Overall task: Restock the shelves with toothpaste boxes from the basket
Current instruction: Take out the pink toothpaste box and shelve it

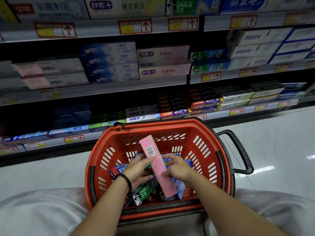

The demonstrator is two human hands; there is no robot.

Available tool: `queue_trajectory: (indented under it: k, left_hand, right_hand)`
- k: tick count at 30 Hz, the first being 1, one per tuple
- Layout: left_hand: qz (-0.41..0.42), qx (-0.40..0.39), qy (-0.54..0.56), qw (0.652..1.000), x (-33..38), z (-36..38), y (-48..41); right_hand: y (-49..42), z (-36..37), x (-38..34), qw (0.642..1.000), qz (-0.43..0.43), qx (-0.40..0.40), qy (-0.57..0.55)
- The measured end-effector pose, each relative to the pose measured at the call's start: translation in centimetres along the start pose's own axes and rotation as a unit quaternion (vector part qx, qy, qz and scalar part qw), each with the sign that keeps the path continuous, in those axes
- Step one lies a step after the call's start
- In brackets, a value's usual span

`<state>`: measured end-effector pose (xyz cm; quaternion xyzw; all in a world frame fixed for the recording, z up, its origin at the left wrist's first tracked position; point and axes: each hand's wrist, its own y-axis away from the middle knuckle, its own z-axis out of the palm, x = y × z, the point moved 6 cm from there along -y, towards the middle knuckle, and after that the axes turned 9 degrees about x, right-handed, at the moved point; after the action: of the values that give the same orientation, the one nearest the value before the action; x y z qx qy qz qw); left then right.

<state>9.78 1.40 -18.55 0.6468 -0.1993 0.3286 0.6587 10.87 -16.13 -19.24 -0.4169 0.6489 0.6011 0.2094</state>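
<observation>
Both grips are down inside the basket, one at each side of a long pink toothpaste box. The right grip has its fingers curled against the box's right edge and holds it. The left grip has its fingers stretched fairly straight, tips touching the box's left edge, clamped on nothing. This pink box is tilted, its far end raised toward the shelves, with a barcode near that end, and its near end down among the other boxes. Beneath it lies a loose pile: a green DARLIE box under the left wrist, blue boxes under the right wrist, and a red-and-blue box at the left wall. A dark bead bracelet circles the left wrist. The red slotted basket sits between the person's knees in pale trousers, its black handle folded out to the right. It stands on a glossy white floor just before the shelves, which carry stacked toothpaste boxes and red-framed price tags.
</observation>
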Motion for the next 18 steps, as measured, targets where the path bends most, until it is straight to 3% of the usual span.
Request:
queue_trajectory:
  k: [6,13,18]
  left_hand:
    - [0.033,0.008,0.057,0.998,1.2,-0.2,0.2]
    - [0.153,0.039,0.037,0.987,3.7,-1.3,1.7]
    - [0.178,0.037,0.046,0.982,4.9,-1.6,2.6]
  right_hand:
    - [0.9,0.3,-0.1,0.999,-0.019,-0.037,-0.028]
    - [1.1,0.5,-0.3,0.997,-0.028,-0.062,-0.049]
    - [1.0,0.3,-0.5,0.995,-0.038,-0.076,-0.048]
